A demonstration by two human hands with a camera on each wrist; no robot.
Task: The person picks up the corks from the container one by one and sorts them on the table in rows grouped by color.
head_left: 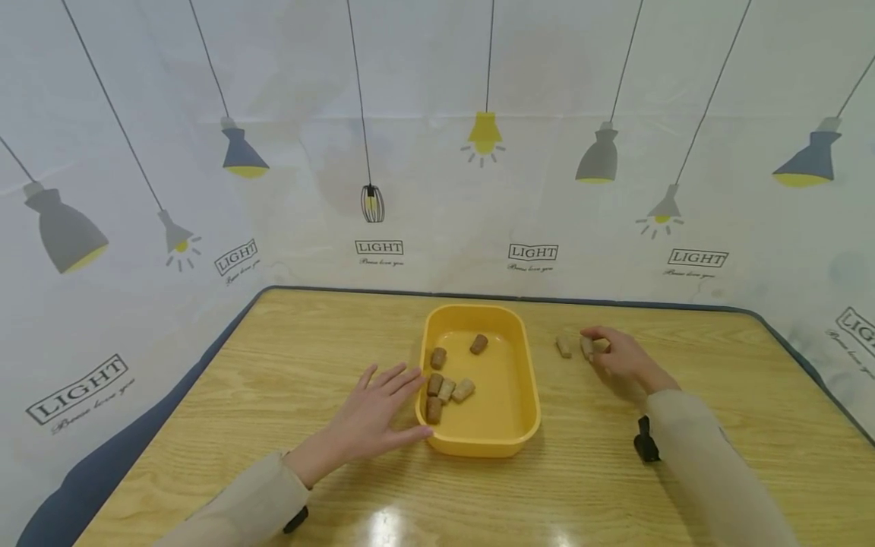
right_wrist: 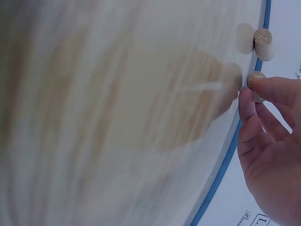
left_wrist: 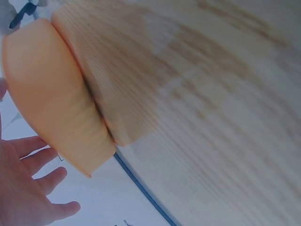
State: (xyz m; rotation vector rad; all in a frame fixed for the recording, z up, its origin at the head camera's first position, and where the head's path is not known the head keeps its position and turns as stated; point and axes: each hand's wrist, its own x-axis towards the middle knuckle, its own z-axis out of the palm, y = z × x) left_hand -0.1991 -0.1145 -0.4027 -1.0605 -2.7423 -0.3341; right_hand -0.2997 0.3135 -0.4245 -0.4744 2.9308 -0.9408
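Glare spots the near tabletop (head_left: 437, 497), while both wrist views look hazy.

The pale wall (head_left: 437, 152) bears the capitals "LIGHT" in a thin black box (head_left: 379, 248) five times in full in the head view, plus a sixth cut by the right edge. Under the boxes runs a small slanted script line (head_left: 381, 262) ending in "love you", its first word too blurred to be certain. The right wrist view catches a boxed "L" (right_wrist: 260, 222), the left an upside-down "you" (left_wrist: 125, 222), both on that wall.
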